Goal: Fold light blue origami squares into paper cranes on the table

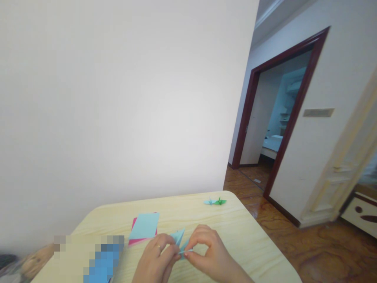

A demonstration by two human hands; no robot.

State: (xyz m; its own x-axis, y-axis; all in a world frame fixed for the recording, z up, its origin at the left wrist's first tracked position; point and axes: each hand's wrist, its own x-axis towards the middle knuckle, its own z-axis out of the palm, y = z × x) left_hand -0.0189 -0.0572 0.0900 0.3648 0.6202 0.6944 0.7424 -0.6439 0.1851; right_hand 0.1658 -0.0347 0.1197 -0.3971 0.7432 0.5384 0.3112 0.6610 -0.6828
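Note:
Between my two hands is a light blue folded paper, with a pointed flap sticking up to the right. My left hand, with a ring on one finger, pinches its left side. On the other side, my right hand grips a thin edge of the paper between thumb and forefinger. Part of the paper is hidden behind the fingers. Toward the table's far right corner sit a light blue paper crane and a green paper crane, touching side by side.
A stack of square paper, light blue over pink, lies left of my hands on the pale wooden table. A pixelated blue item is at the lower left. A white wall stands behind; a doorway is at the right.

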